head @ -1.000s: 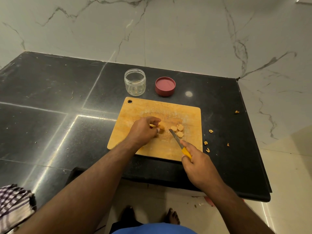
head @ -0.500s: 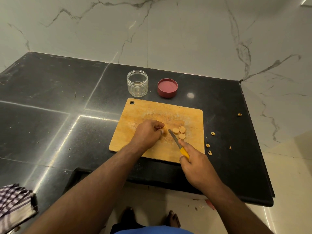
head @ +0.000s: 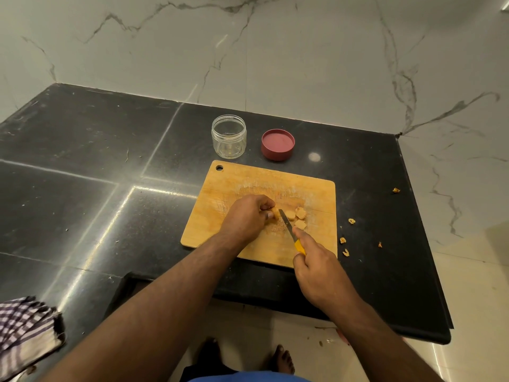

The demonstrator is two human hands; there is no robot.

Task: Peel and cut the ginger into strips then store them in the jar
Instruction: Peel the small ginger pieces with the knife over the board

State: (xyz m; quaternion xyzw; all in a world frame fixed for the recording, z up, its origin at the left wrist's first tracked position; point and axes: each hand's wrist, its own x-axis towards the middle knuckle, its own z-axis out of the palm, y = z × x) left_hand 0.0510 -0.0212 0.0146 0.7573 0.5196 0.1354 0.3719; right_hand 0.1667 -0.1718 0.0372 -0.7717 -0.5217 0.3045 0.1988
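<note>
Wooden board (head: 242,183), left hand (head: 246,219) pinching ginger (head: 275,213), right hand (head: 321,274) gripping knife (head: 287,226) beside it

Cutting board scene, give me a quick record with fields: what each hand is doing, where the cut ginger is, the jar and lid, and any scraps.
left hand: left hand pinches the ginger piece on the cutting board
right hand: right hand grips the knife, blade against the ginger
cut ginger: ginger slices lie on the board right of the blade
jar: jar open, upright, beyond the board, looks empty
lid: red lid beside the jar, on the counter
scraps: peel bits on the counter right of the board
</note>
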